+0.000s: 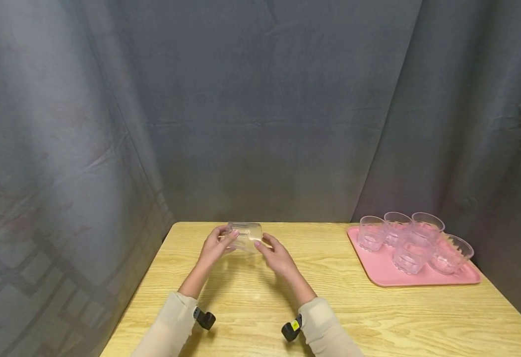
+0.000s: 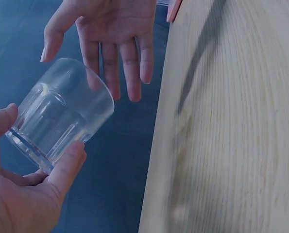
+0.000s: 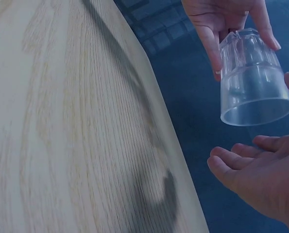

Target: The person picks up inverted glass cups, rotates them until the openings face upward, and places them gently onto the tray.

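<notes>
A clear tumbler [image 1: 246, 235] is held on its side above the table. My left hand [image 1: 215, 249] grips it around the base end, thumb on one side and fingers on the other, as the left wrist view of the tumbler [image 2: 61, 114] shows. Close to the open rim is my right hand [image 1: 279, 257]. In the right wrist view, the right hand [image 3: 268, 177] has its fingers extended and apart from the tumbler [image 3: 253, 87], with the thumb near the rim; whether the thumb touches cannot be told.
At the right of the wooden table [image 1: 251, 307] lies a pink tray [image 1: 378, 275]. Several clear tumblers stand on it, among them a front tumbler [image 1: 410, 255]. Grey curtains [image 1: 260, 124] hang behind the table and on both sides.
</notes>
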`<state>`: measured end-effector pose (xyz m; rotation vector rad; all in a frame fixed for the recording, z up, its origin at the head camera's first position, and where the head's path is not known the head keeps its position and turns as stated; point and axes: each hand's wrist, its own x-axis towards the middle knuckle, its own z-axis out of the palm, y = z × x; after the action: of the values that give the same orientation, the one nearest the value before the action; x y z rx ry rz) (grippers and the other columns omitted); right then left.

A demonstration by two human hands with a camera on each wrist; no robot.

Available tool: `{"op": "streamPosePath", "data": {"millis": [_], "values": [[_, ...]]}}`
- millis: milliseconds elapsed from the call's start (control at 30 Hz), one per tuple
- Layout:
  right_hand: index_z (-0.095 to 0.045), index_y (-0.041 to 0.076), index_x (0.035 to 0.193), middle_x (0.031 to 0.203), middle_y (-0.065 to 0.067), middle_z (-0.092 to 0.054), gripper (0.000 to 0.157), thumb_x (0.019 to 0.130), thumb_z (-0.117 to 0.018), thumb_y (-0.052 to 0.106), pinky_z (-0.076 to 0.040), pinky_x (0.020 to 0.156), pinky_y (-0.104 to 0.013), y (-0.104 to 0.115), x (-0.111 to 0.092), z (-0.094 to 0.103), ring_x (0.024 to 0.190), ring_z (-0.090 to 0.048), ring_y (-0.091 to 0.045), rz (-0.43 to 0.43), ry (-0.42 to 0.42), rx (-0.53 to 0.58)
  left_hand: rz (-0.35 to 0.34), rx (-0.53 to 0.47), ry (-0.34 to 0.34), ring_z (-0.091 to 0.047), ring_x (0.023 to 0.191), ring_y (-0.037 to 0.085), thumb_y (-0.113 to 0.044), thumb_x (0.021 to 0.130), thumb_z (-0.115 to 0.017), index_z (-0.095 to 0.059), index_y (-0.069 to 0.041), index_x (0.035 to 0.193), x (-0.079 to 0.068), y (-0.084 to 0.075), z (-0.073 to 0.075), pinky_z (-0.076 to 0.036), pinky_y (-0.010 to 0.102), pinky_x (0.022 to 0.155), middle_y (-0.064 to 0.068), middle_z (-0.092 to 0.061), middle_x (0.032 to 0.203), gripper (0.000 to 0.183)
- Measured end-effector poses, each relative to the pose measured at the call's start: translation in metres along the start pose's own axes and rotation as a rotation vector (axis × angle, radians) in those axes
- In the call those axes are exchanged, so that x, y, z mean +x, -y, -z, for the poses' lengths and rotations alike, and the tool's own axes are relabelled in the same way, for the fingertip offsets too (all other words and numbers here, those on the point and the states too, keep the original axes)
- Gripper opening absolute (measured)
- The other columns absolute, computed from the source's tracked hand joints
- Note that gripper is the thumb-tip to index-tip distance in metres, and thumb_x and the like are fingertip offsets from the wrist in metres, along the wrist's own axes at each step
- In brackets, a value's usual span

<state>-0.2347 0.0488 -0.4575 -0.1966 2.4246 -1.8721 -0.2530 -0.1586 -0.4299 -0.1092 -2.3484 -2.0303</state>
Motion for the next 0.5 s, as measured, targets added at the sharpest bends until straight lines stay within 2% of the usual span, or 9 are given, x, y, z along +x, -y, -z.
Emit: {"op": "streamPosePath", "data": {"millis": [367, 500], "values": [[-0.04, 0.006, 0.154, 0.154, -0.019, -0.046, 0.072, 0.1, -0.059, 0.049, -0.048, 0.104, -0.054, -0.0001, -0.0006, 0.0014, 0.135, -0.049, -0.043, -0.007, -0.022, 0.032, 0.029, -0.09, 0.048, -0.064, 0.103, 0.026, -0.026, 0.099, -0.067, -0.044, 0.011, 0.141, -0.0044, 0.0008, -0.0057, -0.058, 0.04, 0.09, 0.024, -0.05, 0.127, 0.061], [-0.04, 0.004, 0.153, 0.149, -0.022, -0.049, 0.069, 0.102, -0.057, 0.046, -0.046, 0.105, -0.055, 0.0016, -0.0014, 0.0026, 0.132, -0.052, -0.044, 0.025, -0.011, 0.042, 0.028, -0.137, 0.077, -0.064, 0.107, 0.026, -0.024, 0.1, -0.065, -0.042, 0.011, 0.143, -0.0067, 0.0008, -0.0072, -0.058, 0.041, 0.091, 0.024, -0.052, 0.128, 0.06]]}}
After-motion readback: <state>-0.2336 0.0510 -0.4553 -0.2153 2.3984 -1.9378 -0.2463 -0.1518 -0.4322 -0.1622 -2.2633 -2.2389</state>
